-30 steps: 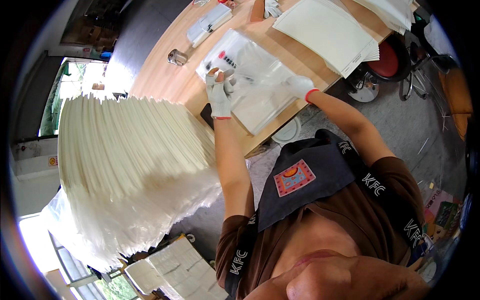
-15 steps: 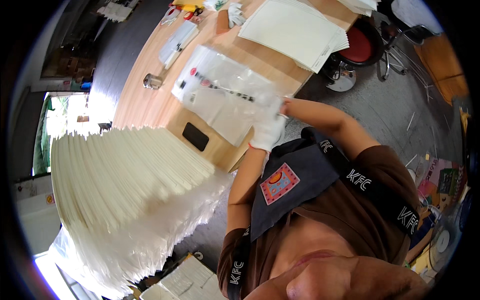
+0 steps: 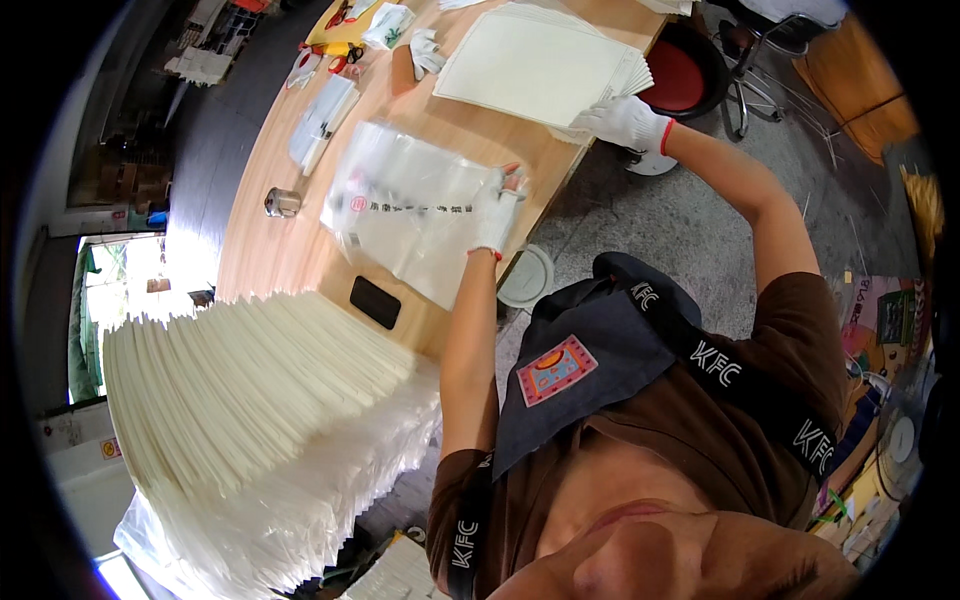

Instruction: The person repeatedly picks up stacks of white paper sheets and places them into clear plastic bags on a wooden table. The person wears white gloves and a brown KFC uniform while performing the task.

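A clear plastic bag [image 3: 400, 215] printed with dark and red marks lies flat on the table. My left hand [image 3: 497, 208], in a white glove with bare fingertips, grips the bag's right edge. Farther right, my right hand [image 3: 632, 123], also in a white glove, reaches to the near right corner of a stack of off-white sheets [image 3: 540, 65]. Its fingers close on the stack's edge; how many sheets they hold I cannot tell.
A large bagged pile of sheets [image 3: 250, 390] fills the left. A black phone [image 3: 376, 302], a metal cup [image 3: 283, 203], a folded plastic pack [image 3: 322, 122] and a white glove [image 3: 427, 52] rest on the wooden table [image 3: 265, 160]. A red stool [image 3: 685, 70] stands right of it.
My right hand has left the bag and moved far right to the sheet stack. My left hand stays at the bag, which lies flatter and lower in view.
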Demonstrator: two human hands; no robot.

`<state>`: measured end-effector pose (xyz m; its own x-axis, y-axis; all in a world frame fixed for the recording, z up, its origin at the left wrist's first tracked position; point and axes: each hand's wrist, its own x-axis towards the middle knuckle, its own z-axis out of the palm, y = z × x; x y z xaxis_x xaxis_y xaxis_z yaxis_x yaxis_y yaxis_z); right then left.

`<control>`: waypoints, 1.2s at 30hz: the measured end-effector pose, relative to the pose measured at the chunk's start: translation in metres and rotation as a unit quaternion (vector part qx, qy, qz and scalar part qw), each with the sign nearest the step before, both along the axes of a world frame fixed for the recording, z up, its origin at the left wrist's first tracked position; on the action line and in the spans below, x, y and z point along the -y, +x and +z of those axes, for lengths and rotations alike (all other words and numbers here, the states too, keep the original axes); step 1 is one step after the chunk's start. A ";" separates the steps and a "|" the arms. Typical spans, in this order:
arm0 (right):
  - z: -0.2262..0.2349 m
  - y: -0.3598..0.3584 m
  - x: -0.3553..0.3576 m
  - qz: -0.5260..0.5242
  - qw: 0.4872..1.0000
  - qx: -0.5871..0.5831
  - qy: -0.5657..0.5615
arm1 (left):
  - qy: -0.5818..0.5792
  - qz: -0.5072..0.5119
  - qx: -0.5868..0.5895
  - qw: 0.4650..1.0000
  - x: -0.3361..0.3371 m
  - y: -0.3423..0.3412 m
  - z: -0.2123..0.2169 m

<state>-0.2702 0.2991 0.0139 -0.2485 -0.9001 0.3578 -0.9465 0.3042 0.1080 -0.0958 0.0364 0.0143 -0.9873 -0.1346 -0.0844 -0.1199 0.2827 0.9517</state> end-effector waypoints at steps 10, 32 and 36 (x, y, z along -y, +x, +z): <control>0.020 0.087 0.025 0.023 0.982 0.160 -0.102 | 0.298 0.159 0.110 0.935 -0.016 0.016 0.016; 0.140 0.127 0.038 0.119 0.986 0.104 -0.054 | 0.367 0.115 -0.166 0.908 0.089 0.123 0.175; 0.137 0.131 0.081 0.097 0.989 -0.006 0.112 | 0.021 0.079 -0.088 0.993 0.036 0.146 0.190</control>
